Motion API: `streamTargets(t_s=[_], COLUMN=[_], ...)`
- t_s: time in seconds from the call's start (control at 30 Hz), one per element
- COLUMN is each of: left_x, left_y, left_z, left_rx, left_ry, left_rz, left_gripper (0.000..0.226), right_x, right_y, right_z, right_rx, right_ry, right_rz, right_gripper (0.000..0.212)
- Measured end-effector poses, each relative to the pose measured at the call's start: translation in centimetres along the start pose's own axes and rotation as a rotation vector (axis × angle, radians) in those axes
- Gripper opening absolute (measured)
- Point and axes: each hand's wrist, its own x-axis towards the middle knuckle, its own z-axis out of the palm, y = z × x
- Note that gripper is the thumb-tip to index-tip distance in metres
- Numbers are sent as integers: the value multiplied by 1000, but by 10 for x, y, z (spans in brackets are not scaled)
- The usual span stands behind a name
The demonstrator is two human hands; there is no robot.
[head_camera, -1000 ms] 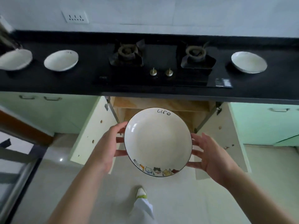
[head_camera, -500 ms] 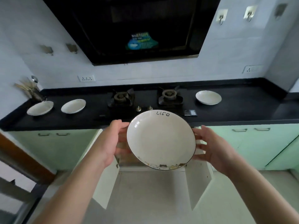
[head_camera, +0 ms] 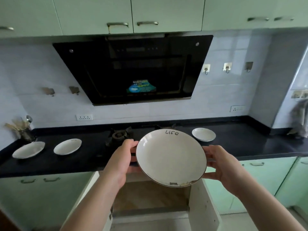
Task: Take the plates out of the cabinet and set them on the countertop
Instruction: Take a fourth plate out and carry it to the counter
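Change: since the earlier frames the held plate (head_camera: pixel 171 158) has been raised from in front of the open cabinet to the level of the table edge, and more of the wall and the range hood is now seen.
Held plate: it is white with a dark rim, and the word "Life" is written near its far edge. It is kept in the air, tilted toward the person, in front of the black table (head_camera: pixel 250 144) and above the open cabinet (head_camera: pixel 150 202).
Left hand (head_camera: pixel 122 161): it is curled round the left rim of the held plate, with the thumb on top and the fingers below.
Right hand (head_camera: pixel 221 165): the right rim is gripped by it, the fingers being curled under the plate.
Plates on the table: two plates are lying at the left, the far-left plate (head_camera: pixel 28 150) and the second plate (head_camera: pixel 67 146) just beside it but apart. A third plate (head_camera: pixel 203 134) is lying at the right, beyond the stove.
Stove: one burner (head_camera: pixel 119 135) is seen left of the held plate; the other is mostly hidden behind it.
Cabinet doors: both are standing open below the table, and the right door (head_camera: pixel 204 209) is seen edge-on.
Background: a black range hood (head_camera: pixel 133 69) is mounted on the tiled wall, and a utensil holder (head_camera: pixel 25 130) is standing at the far left corner.
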Motion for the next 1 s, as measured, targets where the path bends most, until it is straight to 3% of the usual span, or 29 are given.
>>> streamTargets(t_s=[0.27, 0.53, 0.73, 1.0], left_x=[30, 25, -2, -62], left_y=[-7, -24, -24, -27], left_z=[34, 113, 200, 366], left_rx=[-29, -24, 67, 89], left_ry=[-178, -398, -523, -668], left_rz=[-27, -39, -8, 14], left_gripper=[44, 43, 43, 39], right_x=[-5, -37, -63, -109], right_y=[-2, 21, 28, 28], right_z=[-29, -100, -181, -327], right_rx=[21, 156, 249, 270], right_ry=[163, 353, 456, 650], right_rz=[-36, -53, -51, -76], right_gripper=[36, 37, 34, 31])
